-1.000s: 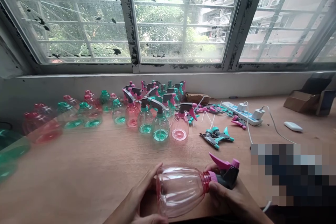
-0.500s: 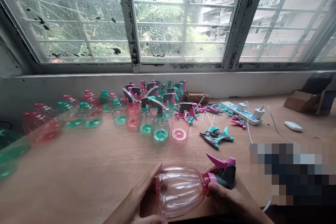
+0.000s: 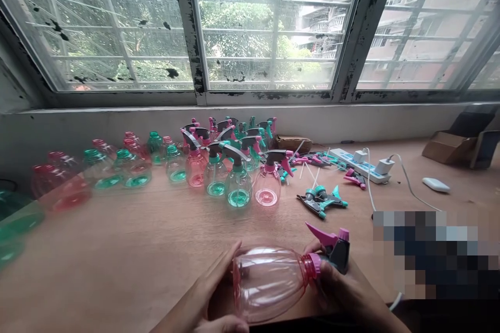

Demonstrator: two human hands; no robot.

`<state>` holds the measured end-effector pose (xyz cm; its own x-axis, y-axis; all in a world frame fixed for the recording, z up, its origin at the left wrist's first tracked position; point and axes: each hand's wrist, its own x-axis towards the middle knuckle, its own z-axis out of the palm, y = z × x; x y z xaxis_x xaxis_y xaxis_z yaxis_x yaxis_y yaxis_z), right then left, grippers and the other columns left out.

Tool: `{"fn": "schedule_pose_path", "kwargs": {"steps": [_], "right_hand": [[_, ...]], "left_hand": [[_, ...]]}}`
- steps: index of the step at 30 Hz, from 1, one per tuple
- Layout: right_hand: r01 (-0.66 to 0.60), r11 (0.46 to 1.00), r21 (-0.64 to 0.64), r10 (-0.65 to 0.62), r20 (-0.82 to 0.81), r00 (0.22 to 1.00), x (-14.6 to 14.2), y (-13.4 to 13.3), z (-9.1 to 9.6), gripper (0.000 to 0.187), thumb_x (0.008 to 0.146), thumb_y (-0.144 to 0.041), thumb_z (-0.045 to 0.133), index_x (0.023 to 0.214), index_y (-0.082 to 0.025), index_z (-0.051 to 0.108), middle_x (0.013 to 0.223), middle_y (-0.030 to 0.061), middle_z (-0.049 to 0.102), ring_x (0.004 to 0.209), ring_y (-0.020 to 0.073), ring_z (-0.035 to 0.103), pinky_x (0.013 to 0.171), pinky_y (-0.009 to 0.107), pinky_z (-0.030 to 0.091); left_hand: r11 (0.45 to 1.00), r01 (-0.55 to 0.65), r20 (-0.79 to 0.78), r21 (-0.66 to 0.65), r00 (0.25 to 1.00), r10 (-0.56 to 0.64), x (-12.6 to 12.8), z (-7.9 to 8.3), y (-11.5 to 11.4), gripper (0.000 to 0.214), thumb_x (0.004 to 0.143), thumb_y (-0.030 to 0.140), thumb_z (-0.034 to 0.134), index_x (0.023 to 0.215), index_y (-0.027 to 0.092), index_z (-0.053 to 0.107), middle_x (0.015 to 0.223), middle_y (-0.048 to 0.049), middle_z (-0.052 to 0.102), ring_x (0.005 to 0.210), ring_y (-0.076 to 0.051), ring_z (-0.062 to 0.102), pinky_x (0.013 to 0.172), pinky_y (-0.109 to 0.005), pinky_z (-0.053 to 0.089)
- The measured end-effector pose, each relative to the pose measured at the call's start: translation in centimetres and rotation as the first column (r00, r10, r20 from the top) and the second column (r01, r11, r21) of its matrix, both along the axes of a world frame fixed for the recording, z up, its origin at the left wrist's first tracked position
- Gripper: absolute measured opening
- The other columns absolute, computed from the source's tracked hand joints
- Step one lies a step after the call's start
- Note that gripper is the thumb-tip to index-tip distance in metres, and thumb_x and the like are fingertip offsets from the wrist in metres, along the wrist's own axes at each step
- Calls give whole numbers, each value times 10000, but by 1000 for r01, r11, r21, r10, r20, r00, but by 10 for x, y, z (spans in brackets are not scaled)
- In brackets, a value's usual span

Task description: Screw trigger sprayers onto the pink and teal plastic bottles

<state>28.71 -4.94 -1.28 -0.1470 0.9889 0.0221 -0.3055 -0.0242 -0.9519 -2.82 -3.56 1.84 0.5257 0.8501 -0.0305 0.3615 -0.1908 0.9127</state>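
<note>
A clear pink spray bottle [image 3: 269, 281] lies on its side near the front edge of the wooden table [image 3: 128, 250]. My left hand [image 3: 207, 291] wraps around its round base. My right hand [image 3: 344, 291] grips its neck and the pink and grey trigger sprayer head [image 3: 332, 250] fitted there. The trigger points up and to the left.
Several finished pink and green spray bottles [image 3: 234, 171] stand in the middle, with capless bottles [image 3: 101, 174] to the left. Loose sprayer heads [image 3: 321, 200] lie to the right, beside a power strip [image 3: 359, 164], a white mouse [image 3: 435, 184] and a cardboard box [image 3: 449, 148].
The sprayer head has turned a little on the bottle's neck under my right hand. The bottle and both hands stay in nearly the same place.
</note>
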Motion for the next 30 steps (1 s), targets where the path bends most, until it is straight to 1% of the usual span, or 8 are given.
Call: {"fn": "schedule_pose_path", "kwargs": {"steps": [4,7,11,17,20,25,27,30], "right_hand": [[-7,1000,-12,8,19,1000,0,0,1,515,800,-649,734,977,-199,556,514,-46,654,394,107,571,414,198,401],[-26,999,-20,27,21,999,-1,-1,2,567,789,-682,719,1026,-192,562,525,-51,634,400,113,564,425,215,418],[-30,999,-23,32,60,998,-1,-1,5,537,792,-658,734,1003,-190,576,541,-56,624,431,115,567,455,222,436],[-16,999,-32,19,104,994,-1,0,14,514,808,-665,708,937,-179,603,544,-36,645,430,122,566,450,231,442],[-24,999,-49,29,109,994,-2,0,17,508,803,-672,704,911,-183,615,549,-24,661,436,133,580,461,242,455],[-29,997,-65,32,48,998,-1,0,9,543,747,-668,766,961,-197,601,570,-12,703,457,154,619,475,251,469],[-33,996,-82,32,-12,999,0,0,4,603,732,-746,713,973,-207,588,548,-21,693,442,163,624,462,256,465],[-52,993,-103,43,-86,995,1,2,0,649,807,-835,503,973,-211,576,492,-31,665,401,152,602,451,250,456]], "left_hand": [[1000,13,26,21,1000,-13,2,-3,3,917,873,320,768,1577,468,198,1647,13,391,1461,-339,431,1235,-528,295],[999,33,115,2,993,-33,3,-7,6,958,835,424,797,1583,445,199,1653,-11,379,1473,-368,406,1233,-549,284],[990,120,281,-72,955,-95,5,-7,7,817,893,521,697,1569,459,242,1673,15,337,1490,-354,384,1238,-533,287],[997,78,235,-27,970,-70,9,-7,6,814,909,398,728,1555,500,242,1692,20,287,1465,-340,434,1218,-514,343],[993,118,292,19,949,-118,9,-10,8,827,904,467,711,1567,482,217,1687,-10,302,1438,-358,469,1216,-529,339],[986,144,352,-79,930,-108,7,-9,8,835,871,492,739,1550,501,254,1680,27,320,1502,-364,359,1233,-555,290],[984,137,322,-117,942,-93,7,-8,7,840,858,449,771,1536,517,280,1680,48,317,1514,-351,336,1244,-548,268],[996,78,277,-50,959,-61,10,-8,5,820,896,430,733,1553,498,247,1664,14,357,1452,-334,454,1238,-533,291]]}}
